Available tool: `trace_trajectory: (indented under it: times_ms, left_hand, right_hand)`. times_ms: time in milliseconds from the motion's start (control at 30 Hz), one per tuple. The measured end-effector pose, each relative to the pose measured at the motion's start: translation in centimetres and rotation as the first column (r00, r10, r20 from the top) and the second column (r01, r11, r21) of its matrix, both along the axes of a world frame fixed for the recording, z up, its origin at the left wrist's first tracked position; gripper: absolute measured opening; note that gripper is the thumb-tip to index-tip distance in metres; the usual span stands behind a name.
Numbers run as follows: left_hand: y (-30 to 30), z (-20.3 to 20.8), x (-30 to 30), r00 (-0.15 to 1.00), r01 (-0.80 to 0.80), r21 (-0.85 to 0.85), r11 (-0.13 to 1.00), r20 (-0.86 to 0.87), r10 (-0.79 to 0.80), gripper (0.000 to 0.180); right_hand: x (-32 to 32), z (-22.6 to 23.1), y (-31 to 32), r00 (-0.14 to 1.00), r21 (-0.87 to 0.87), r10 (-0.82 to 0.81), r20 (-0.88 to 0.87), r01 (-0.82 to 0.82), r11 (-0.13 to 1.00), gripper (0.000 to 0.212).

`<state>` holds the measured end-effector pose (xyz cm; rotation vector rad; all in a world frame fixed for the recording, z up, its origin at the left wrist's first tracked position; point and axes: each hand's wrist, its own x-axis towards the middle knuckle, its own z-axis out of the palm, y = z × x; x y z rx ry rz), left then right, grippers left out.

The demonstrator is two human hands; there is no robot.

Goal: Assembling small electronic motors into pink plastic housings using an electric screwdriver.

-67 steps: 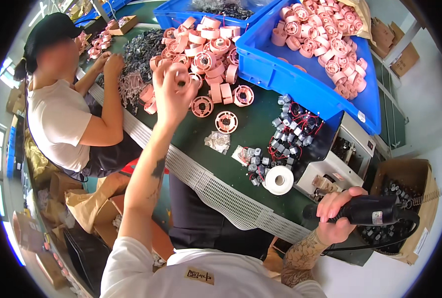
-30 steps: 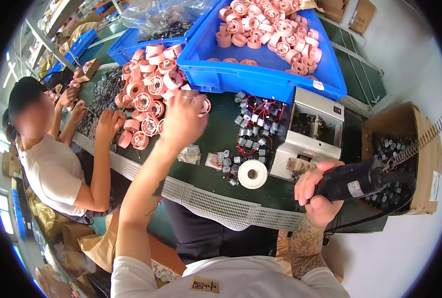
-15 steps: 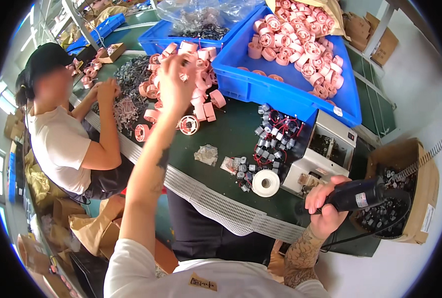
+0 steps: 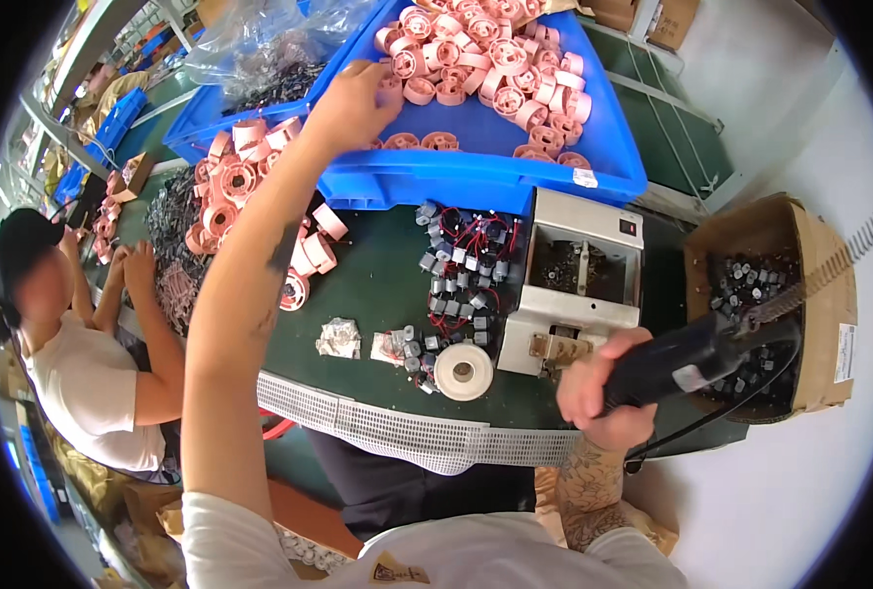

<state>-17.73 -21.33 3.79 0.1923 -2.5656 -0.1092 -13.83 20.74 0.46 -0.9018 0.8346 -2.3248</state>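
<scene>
My left hand [image 4: 353, 106] reaches over the wall of the large blue bin [image 4: 397, 187], its fingers curled down beside the pink plastic rings [image 4: 449, 90]. Its fingertips are mostly hidden, so what they hold does not show. At the right, my right hand [image 4: 608, 393] is wrapped around a black power screwdriver [image 4: 667, 365], which hangs from a coil spring [image 4: 819, 275] and points toward a white screw feeder machine [image 4: 569, 319]. Left of the bin, a pile of pink rings [image 4: 235, 182] lies on the green table, partly behind my left forearm.
Small motors with red wires [image 4: 466, 260], a white spool [image 4: 463, 373] and small plastic packets [image 4: 339, 338] lie mid-table. A cardboard box [image 4: 819, 373] of dark parts stands at right. White mesh [image 4: 358, 417] lines the front edge. A co-worker [image 4: 88, 383] works at left.
My left hand has moved from the pink pile on the table up into the blue bin. The view has turned right. My right hand still grips the screwdriver.
</scene>
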Motion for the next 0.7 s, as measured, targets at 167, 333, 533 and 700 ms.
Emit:
trace_trajectory:
  times_ms: [167,333,533,700]
  left_hand:
    - [-8.2,0.7,-10.6,0.932,-0.105,0.134,0.985,0.360,0.051,0.068]
    - [-14.1,2.1,-18.4,0.923,-0.284,0.132,0.950,0.305,0.233,0.090]
    - [-17.7,-0.6,-25.1,0.976,-0.121,0.413,0.902,0.217,0.032,0.076]
    - [-11.0,1.2,-24.4,0.896,0.043,0.766,0.641,0.254,-0.364,0.044]
  right_hand:
    - [-3.2,-1.1,1.1,0.965,-0.354,0.259,0.026,-0.233,0.906,0.055]
    - [-6.0,-1.0,1.6,0.874,-0.318,0.470,-0.126,-0.484,0.815,0.049]
    - [-5.5,-0.2,0.3,0.916,-0.237,0.383,-0.118,-0.400,0.885,0.052]
    - [-6.0,-0.6,0.7,0.908,-0.220,0.397,-0.134,-0.418,0.882,0.053]
